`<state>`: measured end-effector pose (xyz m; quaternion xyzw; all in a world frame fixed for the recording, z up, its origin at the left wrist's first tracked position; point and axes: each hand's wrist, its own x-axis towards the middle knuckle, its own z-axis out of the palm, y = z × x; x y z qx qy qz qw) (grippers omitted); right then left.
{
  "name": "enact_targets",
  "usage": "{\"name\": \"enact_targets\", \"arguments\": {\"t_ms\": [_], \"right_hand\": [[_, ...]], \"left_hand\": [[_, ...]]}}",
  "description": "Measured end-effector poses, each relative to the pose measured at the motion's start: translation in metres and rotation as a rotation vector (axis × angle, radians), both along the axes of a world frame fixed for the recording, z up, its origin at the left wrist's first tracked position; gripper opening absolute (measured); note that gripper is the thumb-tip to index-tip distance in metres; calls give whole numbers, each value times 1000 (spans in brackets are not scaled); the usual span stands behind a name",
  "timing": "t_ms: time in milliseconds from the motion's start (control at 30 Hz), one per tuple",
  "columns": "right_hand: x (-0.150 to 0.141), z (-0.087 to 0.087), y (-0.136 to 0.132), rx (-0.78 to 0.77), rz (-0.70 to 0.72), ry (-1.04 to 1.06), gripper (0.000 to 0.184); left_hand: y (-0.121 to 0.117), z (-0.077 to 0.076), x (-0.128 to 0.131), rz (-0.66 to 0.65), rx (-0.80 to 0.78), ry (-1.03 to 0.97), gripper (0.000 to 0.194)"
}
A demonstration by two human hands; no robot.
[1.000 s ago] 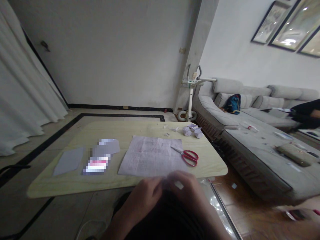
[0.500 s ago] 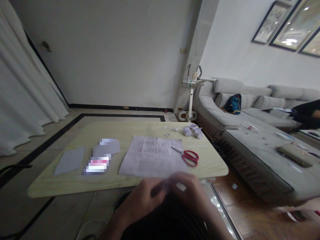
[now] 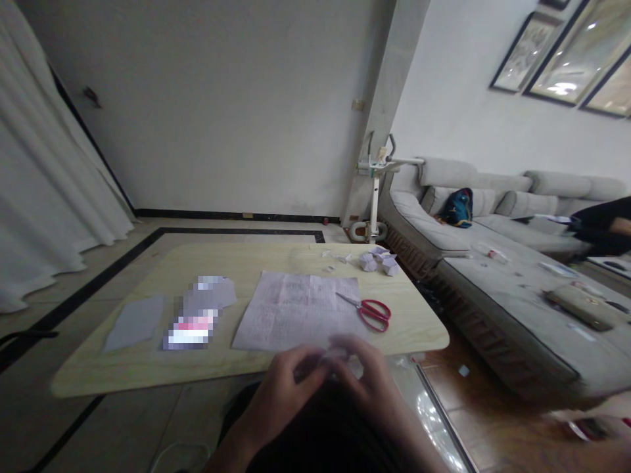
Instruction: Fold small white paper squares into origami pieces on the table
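Observation:
At the table's near edge, my left hand [image 3: 290, 380] and my right hand [image 3: 365, 373] meet, fingers closed around a small piece of white paper [image 3: 336, 353]. Its shape is mostly hidden by my fingers and blurred. Just beyond my hands lies a large creased sheet of printed paper [image 3: 296, 312]. Red-handled scissors [image 3: 374, 315] rest partly on its right side, blades pointing left. Several folded paper shapes [image 3: 378, 261] sit at the far right of the table, with small paper scraps [image 3: 329, 269] to their left.
On the left of the pale wooden table [image 3: 236, 366] are a blank sheet of paper [image 3: 134, 322] and a pixelated item [image 3: 194, 322]. A grey sofa [image 3: 488, 309] stands to the right, holding a blue backpack [image 3: 457, 207]. A person's dark sleeve [image 3: 604, 220] shows at the far right.
My right hand's fingers have lifted and spread a little around the paper piece. A white bit seen against my right hand before is now between both hands' fingertips. The table things have not moved.

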<state>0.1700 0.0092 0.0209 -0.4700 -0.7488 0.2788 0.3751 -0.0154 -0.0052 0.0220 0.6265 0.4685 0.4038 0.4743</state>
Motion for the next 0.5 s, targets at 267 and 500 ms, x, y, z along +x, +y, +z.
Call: {"name": "enact_targets", "arguments": {"t_ms": [267,500], "right_hand": [[-12,-14,0,24,-36,115,21],[-13,-13,2,141,-50,147,28]], "left_hand": [[3,-1,4,82,32,14,26],[5,-6,5,104,45,63,26]]}}
